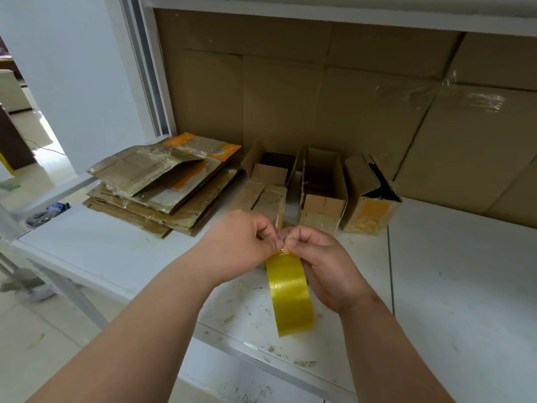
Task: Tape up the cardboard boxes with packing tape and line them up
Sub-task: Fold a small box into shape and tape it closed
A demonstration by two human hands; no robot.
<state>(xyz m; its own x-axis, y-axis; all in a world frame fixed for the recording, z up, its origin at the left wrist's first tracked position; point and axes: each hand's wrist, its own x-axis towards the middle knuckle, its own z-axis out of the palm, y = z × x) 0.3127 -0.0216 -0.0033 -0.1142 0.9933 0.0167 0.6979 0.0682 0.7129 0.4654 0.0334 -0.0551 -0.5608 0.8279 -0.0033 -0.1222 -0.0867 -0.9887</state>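
A scuffed white desk (453, 286) runs under a cardboard-lined shelf. Nearest, the right hand (322, 266) grips the yellow tape (290, 289), held on edge, band running toward the viewer, while the left hand (247, 242) pinches at its top rim just beside the right fingers (293, 238), apparently picking for the end. Beyond stand three boxes (322, 184) side by side, long axes pointing away, with flattened cartons (162, 184) to their left.

Tape roll (292, 292) far side hidden behind right hand (325, 266).
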